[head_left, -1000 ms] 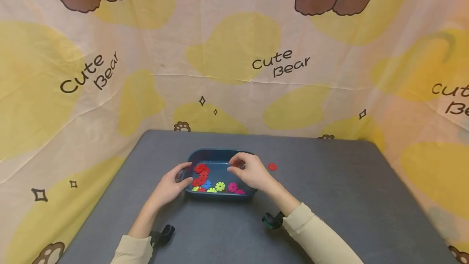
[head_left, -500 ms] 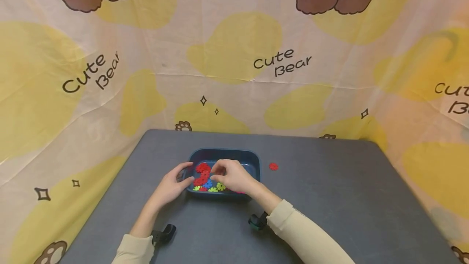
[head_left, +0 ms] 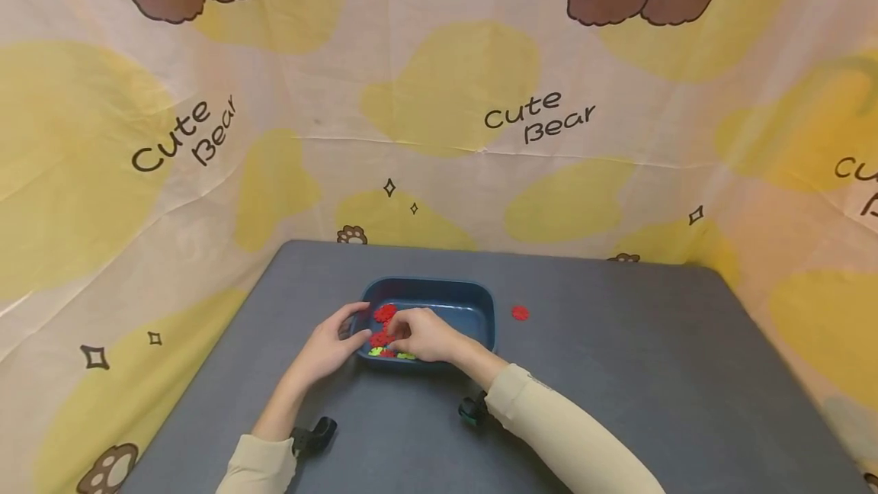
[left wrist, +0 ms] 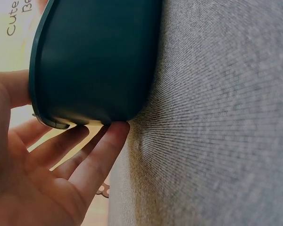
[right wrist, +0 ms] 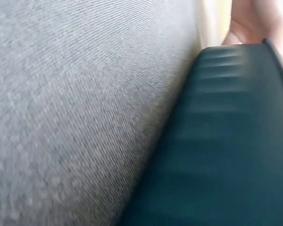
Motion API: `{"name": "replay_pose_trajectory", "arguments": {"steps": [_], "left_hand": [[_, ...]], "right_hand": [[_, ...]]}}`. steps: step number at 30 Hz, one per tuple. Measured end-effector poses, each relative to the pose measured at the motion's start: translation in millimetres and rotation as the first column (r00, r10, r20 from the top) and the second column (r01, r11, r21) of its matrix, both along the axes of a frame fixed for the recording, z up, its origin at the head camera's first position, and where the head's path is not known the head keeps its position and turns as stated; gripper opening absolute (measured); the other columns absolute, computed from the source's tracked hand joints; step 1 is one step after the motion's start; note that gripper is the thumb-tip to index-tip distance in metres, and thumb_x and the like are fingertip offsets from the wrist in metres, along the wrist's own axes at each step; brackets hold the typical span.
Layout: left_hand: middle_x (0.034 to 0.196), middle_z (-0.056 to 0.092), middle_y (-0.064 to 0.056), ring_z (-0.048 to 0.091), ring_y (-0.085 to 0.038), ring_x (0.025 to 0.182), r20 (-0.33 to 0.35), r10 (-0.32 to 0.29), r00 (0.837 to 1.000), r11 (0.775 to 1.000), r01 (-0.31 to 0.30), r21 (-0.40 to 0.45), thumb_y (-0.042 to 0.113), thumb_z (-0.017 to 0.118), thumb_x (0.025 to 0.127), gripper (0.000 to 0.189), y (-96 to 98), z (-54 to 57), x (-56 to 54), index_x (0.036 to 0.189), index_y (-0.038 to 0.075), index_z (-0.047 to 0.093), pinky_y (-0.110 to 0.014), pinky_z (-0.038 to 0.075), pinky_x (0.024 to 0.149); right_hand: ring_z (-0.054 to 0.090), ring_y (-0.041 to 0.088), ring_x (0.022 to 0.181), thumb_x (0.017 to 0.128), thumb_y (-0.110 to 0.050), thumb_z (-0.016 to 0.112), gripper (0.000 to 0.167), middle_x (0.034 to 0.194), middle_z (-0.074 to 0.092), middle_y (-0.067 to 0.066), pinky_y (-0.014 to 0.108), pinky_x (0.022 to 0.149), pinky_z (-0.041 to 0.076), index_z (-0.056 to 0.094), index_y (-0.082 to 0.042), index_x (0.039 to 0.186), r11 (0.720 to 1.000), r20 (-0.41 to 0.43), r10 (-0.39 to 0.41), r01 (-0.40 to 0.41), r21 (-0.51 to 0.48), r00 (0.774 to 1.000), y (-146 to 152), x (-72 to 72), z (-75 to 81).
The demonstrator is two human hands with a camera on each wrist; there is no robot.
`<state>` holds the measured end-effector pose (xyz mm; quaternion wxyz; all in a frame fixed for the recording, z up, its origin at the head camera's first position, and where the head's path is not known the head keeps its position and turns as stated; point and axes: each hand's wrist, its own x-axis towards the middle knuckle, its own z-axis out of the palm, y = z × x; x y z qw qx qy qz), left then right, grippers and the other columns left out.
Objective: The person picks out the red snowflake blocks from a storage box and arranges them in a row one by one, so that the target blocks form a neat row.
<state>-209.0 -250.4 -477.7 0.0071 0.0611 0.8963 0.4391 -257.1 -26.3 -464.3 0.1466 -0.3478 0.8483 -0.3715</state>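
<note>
A dark blue-green plastic bin (head_left: 480, 311) stands on the table. My left hand (head_left: 325, 348) holds its left end; in the left wrist view the thumb is at the rim and the fingers (left wrist: 101, 155) touch the end wall. Red notched plastic discs (head_left: 386, 312) lie in the bin's left part, with yellow-green discs (head_left: 406, 355) near the front wall. My right hand (head_left: 428, 335) reaches into the bin over the discs, thumb and fingers bent. Whether a disc is between its fingertips is hidden. The right wrist view shows only the bin's outer wall (right wrist: 217, 155) and part of a hand.
A single red disc (head_left: 520, 313) lies on the grey table (head_left: 617, 372), right of the bin. Printed cloth (head_left: 439, 97) hangs round the table's back and sides. Dark wrist devices (head_left: 315, 435) sit below both wrists.
My right hand has moved left from the bin's right part, then slightly lower onto the discs at the left. My left hand keeps its hold. The view has shifted slightly.
</note>
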Motion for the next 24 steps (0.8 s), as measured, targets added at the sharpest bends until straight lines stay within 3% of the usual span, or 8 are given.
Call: {"name": "replay_pose_trajectory", "arguments": {"steps": [5, 24], "left_hand": [[0.154, 0.044, -0.023, 0.047, -0.05, 0.135, -0.006, -0.013, 1.0, 1.0, 0.013, 0.0, 0.023, 0.068, 0.099, 0.054, -0.3, 1.3, 0.1, 0.148, 0.011, 0.049, -0.061, 0.042, 0.107], [0.155, 0.043, -0.021, 0.044, -0.05, 0.137, 0.009, -0.002, 1.0, 1.0, 0.002, 0.008, 0.025, 0.068, 0.098, 0.055, -1.4, -0.2, -0.3, 0.149, 0.012, 0.049, -0.062, 0.042, 0.107]], "right_hand": [[0.058, 0.005, 0.075, 0.088, -0.019, 0.082, 0.024, 0.084, 0.064, -0.01, 0.02, 0.069, 0.052, 0.072, -0.009, 0.107, 0.999, 0.034, -0.001, -0.001, 0.042, 0.999, -7, -2.1, -3.6], [0.056, 0.007, 0.074, 0.085, -0.01, 0.082, 0.017, 0.081, 0.062, -0.01, 0.019, 0.069, 0.051, 0.075, -0.015, 0.1, 0.987, -0.047, 0.04, -0.033, 0.158, 0.998, -20, -14.5, -19.1]]}}
